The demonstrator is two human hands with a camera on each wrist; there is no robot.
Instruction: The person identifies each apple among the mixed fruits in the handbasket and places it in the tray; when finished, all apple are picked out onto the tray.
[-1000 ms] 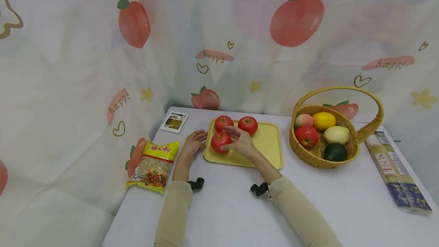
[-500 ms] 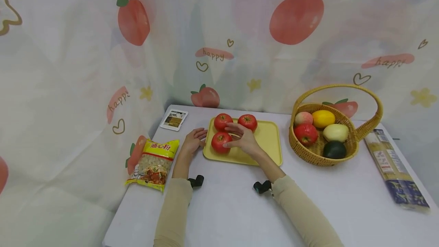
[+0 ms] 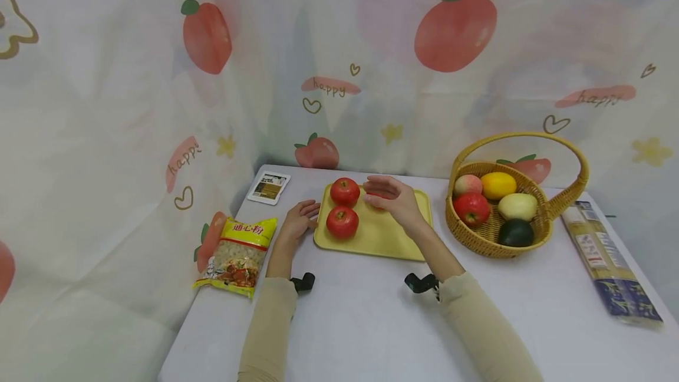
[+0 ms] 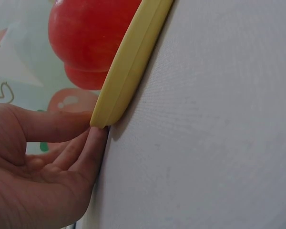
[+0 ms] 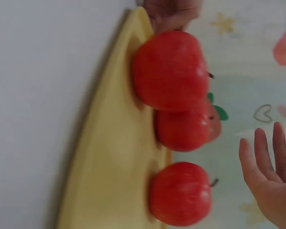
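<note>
A yellow tray [image 3: 395,237] lies on the table with three red apples on it. The front-left apple [image 3: 342,223] and the back-left apple [image 3: 345,191] are in plain sight; the third apple [image 5: 181,194] is mostly covered by my right hand [image 3: 398,200] in the head view. That hand is held above the tray, fingers extended and apart from the apples in the right wrist view. At the tray's left edge, my left hand [image 4: 47,164] pinches the rim [image 4: 102,112], thumb at its upper side and fingers at its underside.
Right of the tray stands a wicker basket [image 3: 480,245] of assorted fruit. Beyond it lies a long noodle packet [image 3: 610,264]. A pasta bag [image 3: 239,255] lies left of my left arm, and a small white packet [image 3: 269,187] sits at the back left.
My right hand has let go of the front-left apple and moved right and back, over the third apple. The left hand stays at the tray's edge.
</note>
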